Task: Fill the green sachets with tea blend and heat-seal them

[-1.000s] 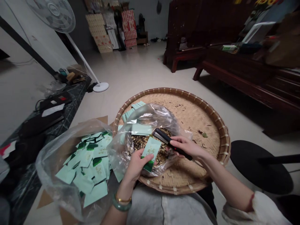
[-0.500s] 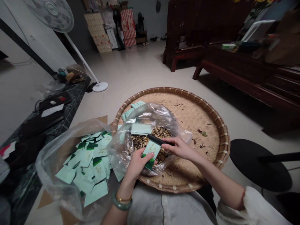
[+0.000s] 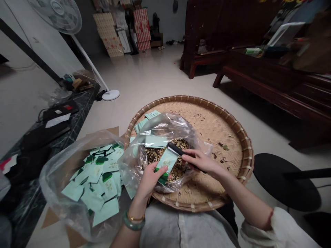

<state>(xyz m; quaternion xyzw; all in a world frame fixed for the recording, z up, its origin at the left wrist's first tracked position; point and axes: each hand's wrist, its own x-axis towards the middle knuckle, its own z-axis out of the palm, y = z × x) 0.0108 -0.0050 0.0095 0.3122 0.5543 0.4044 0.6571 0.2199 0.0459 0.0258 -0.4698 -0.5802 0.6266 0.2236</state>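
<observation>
Over the clear plastic bag (image 3: 169,120), my left hand (image 3: 150,176) pinches the lower end of a pale green packet (image 3: 168,161), thumb across its printed front. The packet is tilted, its upper end leaning right. My right hand (image 3: 198,160) is closed around a slim black tool (image 3: 177,150) with a pale strip along its lower edge. The tool's head lies at the packet's upper edge; whether it touches is unclear. Below, the bag holds a dark and yellowish dried mix (image 3: 155,155) and a stack of pale green packets (image 3: 156,141).
The bag rests in a round woven bamboo tray (image 3: 219,124) with dried scraps on it. To the left, another plastic bag (image 3: 57,206) holds many loose green packets (image 3: 95,186). A white fan (image 3: 110,94), dark wooden furniture (image 3: 258,82) and a round black base (image 3: 284,182) stand around.
The black tool has tilted, its head lifting and shifting slightly right along the packet's top, exposing more of the packet and the tool's pale strip. My left hand keeps hold of the packet.
</observation>
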